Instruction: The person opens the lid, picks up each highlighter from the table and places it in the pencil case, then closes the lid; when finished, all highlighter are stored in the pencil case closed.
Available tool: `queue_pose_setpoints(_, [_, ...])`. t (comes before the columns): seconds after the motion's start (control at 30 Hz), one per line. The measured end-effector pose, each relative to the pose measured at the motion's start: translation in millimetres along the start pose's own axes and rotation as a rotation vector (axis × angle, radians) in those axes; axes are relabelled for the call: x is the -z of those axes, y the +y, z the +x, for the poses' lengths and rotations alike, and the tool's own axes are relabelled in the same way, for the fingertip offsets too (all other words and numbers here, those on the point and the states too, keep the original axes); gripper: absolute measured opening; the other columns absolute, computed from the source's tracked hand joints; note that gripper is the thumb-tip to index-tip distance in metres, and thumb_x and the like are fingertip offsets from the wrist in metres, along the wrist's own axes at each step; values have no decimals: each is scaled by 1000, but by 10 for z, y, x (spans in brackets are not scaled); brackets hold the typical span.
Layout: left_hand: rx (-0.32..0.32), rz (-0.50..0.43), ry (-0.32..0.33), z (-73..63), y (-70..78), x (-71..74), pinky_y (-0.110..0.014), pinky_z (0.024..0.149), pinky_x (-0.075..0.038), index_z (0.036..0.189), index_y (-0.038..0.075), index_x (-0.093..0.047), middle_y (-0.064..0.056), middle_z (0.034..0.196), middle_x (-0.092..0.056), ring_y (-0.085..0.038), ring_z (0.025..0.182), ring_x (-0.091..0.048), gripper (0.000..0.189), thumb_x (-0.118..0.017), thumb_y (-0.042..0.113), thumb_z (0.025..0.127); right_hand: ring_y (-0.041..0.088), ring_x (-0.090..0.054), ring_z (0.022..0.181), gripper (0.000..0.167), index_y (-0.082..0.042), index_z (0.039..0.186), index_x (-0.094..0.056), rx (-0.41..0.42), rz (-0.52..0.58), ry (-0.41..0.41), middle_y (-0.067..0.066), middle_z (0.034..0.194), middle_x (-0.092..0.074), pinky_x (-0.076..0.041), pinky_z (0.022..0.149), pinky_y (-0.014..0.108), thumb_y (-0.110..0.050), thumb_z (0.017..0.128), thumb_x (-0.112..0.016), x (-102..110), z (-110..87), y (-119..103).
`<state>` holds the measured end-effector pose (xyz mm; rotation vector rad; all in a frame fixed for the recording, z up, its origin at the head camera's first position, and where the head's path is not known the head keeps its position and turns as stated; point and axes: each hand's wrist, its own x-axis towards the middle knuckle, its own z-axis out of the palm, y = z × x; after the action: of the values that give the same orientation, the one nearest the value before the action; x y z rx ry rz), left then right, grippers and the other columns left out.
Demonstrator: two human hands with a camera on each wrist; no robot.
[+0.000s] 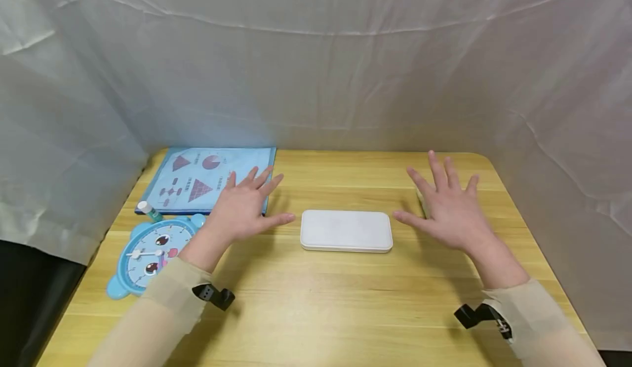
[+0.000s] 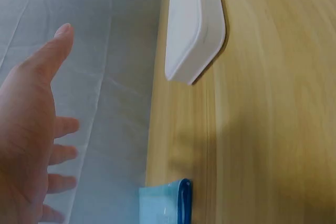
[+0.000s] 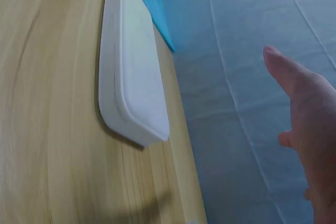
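Note:
A white flat case with rounded corners lies lengthwise on the wooden table between the two hands. Left of it hovers my left hand, fingers spread and holding nothing, partly covering a blue document pouch in the head view. My right hand is on the case's other side, also spread and holding nothing. Behind its fingers shows the edge of a small pale yellowish thing, mostly hidden. In the left wrist view the case stands beyond the thumb; the right wrist view shows the case from its other end.
A blue toy clock with a cartoon face lies at the left, partly behind the left forearm. Between it and the pouch is a small white-capped bottle. Grey-white cloth hangs around the table's back and sides.

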<state>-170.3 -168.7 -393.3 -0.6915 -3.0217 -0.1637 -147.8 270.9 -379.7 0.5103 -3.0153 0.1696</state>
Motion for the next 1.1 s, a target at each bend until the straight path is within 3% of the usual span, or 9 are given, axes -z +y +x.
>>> queue_pose_setpoints(0.1, [-20, -48, 15, -6, 50, -25, -72, 113, -35, 161, 21, -49, -7, 165, -44, -39, 147, -45, 101, -47, 90, 89, 50, -1, 158, 102, -17, 169, -31, 21, 39, 9, 13, 176, 12, -4, 105, 92, -79, 92, -57, -14, 4, -63])
queue_pose_setpoints(0.17, [-32, -86, 45, -13, 75, -42, -63, 99, -53, 156, 20, -56, -6, 156, -55, -38, 136, -58, 94, -51, 86, 90, 49, -5, 158, 99, -17, 168, -34, 33, 85, 12, 12, 177, 8, -7, 109, 89, -78, 93, -59, -30, 6, -101])
queue_pose_setpoints(0.27, [-45, -145, 96, -15, 101, -66, -54, 79, -60, 147, 20, -66, -4, 141, -68, -35, 122, -68, 83, -53, 82, 93, 49, -16, 156, 96, -19, 166, -37, 46, 140, 30, 11, 178, -1, -13, 112, 84, -76, 92, -62, -50, 15, -152])
queue_pose_setpoints(0.37, [-55, -210, 127, -7, 122, -85, -51, 85, -60, 140, 18, -72, -5, 132, -73, -31, 120, -70, 72, -59, 74, 96, 47, -28, 153, 90, -17, 163, -42, 76, 227, 61, 13, 175, -17, -21, 114, 77, -69, 94, -68, -71, 35, -196])
queue_pose_setpoints(0.53, [-38, -351, 123, 7, 160, -130, -52, 103, -54, 139, 13, -71, -7, 136, -71, -32, 124, -67, 62, -71, 58, 96, 41, -35, 151, 78, -9, 158, -48, 148, 410, 107, 15, 166, -37, -29, 116, 70, -47, 96, -78, -112, 85, -236])
queue_pose_setpoints(0.77, [11, -567, 56, 3, 155, -220, -54, 116, -42, 152, 13, -59, -5, 152, -59, -31, 139, -54, 77, -76, 60, 93, 36, -42, 147, 72, -6, 154, -51, 213, 607, 153, 12, 159, -48, -32, 116, 67, -24, 93, -85, -160, 128, -279])
queue_pose_setpoints(0.9, [10, -671, 26, -6, 142, -338, -54, 117, -41, 156, 15, -53, -1, 156, -55, -32, 141, -52, 86, -79, 63, 89, 34, -41, 148, 72, -10, 154, -52, 207, 715, 110, 10, 160, -47, -34, 117, 64, -19, 92, -86, -240, 124, -301])
queue_pose_setpoints(1.1, [2, -736, -21, -28, 162, -554, -52, 116, -42, 161, 14, -46, 0, 161, -48, -37, 142, -50, 100, -85, 63, 83, 36, -40, 149, 73, -11, 155, -53, 203, 793, 47, 10, 160, -47, -32, 118, 66, -20, 91, -87, -424, 125, -346])
